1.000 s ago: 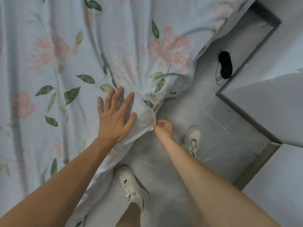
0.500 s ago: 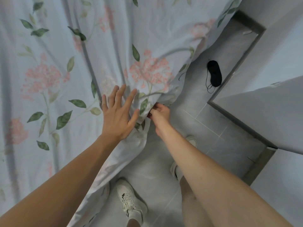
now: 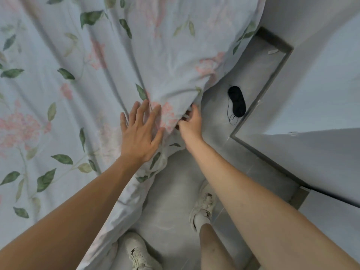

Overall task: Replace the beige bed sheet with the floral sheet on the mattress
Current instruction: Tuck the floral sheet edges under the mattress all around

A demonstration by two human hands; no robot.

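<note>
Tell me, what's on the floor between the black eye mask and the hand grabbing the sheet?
Nothing: the head view shows bare grey floor between the eye mask and right hand.

Floral sheet (image 3: 97, 84) spreads from nine to twelve o'clock; an eye mask (image 3: 236, 101), apparently, lies on the floor (image 3: 175, 201) at two.

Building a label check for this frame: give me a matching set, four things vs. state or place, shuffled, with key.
Things:
1. left hand
2. right hand
3. sheet
4. eye mask

States/places:
A. lies on the floor by the wall
B. spread over the bed, corner bunched
C. flat on the fabric, fingers straight
D. fingers curled on the sheet's corner

Pairs: 1-C, 2-D, 3-B, 4-A
</note>
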